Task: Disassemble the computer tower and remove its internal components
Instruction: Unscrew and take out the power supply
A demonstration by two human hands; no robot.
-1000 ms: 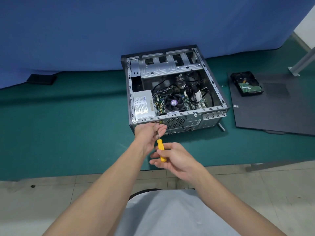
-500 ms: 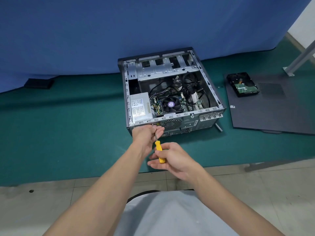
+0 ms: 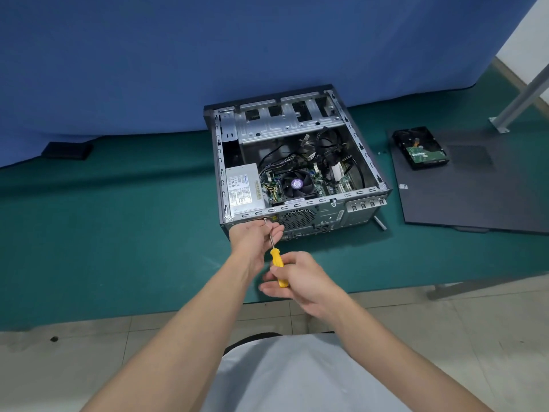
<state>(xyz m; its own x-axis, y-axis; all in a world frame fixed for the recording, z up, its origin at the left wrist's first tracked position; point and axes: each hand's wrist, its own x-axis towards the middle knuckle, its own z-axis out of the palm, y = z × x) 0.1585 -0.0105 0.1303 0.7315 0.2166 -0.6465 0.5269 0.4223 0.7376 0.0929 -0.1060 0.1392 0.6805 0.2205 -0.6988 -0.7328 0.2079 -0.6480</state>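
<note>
Grips yellow-handled screwdriver [image 3: 277, 260] in right hand [image 3: 300, 278], long axis forward and slightly left, tip at small silver screw [image 3: 265, 220] in rear panel of open grey metal computer tower [image 3: 350, 197] on green bench [image 3: 133, 233]. Pinches shaft near tip with left hand [image 3: 255, 236], nearer the screw.

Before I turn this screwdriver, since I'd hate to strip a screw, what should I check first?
1. Screwdriver tip meets the tower rear panel beside the power supply: ok.
2. Tip properly seated: cannot tell, too small.
3. Left hand holds the shaft: ok.
4. Right hand grips the yellow handle: ok.
5. Hard drive out, lying on the side panel: ok.
</note>
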